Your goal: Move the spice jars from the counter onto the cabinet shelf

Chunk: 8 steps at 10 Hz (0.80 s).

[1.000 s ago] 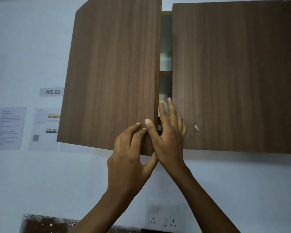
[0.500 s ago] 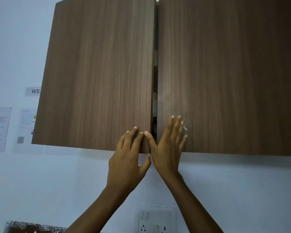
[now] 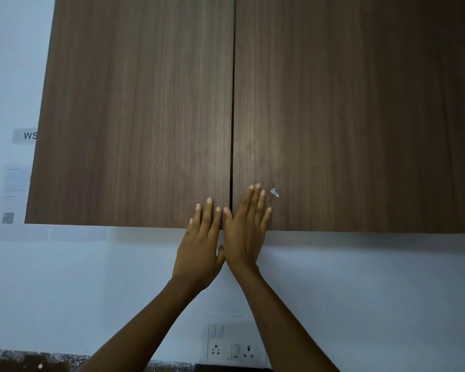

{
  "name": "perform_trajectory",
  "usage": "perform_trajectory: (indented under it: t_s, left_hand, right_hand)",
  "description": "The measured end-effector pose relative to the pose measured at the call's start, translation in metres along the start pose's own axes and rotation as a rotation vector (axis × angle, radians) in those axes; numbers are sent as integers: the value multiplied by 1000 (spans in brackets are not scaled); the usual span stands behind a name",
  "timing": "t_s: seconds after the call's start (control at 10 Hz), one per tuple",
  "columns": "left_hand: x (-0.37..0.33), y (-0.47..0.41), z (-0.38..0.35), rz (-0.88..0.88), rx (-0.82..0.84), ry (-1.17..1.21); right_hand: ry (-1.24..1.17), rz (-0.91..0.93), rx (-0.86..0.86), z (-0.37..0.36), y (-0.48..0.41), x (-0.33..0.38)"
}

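Head view. The cabinet's left door [image 3: 134, 116] and right door [image 3: 360, 116] meet at a narrow dark seam. The shelf and any spice jars behind them are hidden. The left hand [image 3: 199, 248], grip spread with straight fingers, lies flat on the left door's lower corner at 6 o'clock of the seam. The right hand [image 3: 246, 237], grip likewise spread, lies flat on the right door, touching the left hand. A socket plate [image 3: 232, 345] sits on the wall at 6 o'clock, and the speckled desk [image 3: 24, 361] at 7 o'clock.

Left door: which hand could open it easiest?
Probably left. The left hand lies flat on the left door, fingers beside its inner edge; the right hand rests on the right door.
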<state>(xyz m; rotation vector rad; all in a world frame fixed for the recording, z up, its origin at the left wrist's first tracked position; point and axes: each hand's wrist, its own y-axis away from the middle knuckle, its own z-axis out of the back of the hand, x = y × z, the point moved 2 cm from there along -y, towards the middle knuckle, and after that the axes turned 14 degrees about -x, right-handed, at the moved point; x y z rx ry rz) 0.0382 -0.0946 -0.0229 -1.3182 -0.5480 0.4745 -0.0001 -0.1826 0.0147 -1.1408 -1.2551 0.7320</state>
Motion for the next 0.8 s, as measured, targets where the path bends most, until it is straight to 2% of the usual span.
perform_trajectory:
  t_s: [0.2,0.3,0.4,0.5,0.6,0.7,0.8]
  left_hand:
    - [-3,-5,-10,14,126,-46]
    - [-2,-6,-13,46,173,-48]
    - [-5,-10,-6,58,276,-115]
    - [-7,-10,7,63,364,-71]
    - [-5,2,19,46,443,-65]
    - [2,21,29,27,477,-93]
    - [8,35,45,-26,459,-119]
  right_hand:
    - [98,38,89,-4,0,-5]
    - [154,114,140,-3,3,-12]
    - [177,236,266,3,7,-20]
    - [152,378,432,19,11,-33]
    - [133,441,615,38,16,-40]
    - [176,422,773,54,26,-49]
    - [249,402,819,76,39,-65]
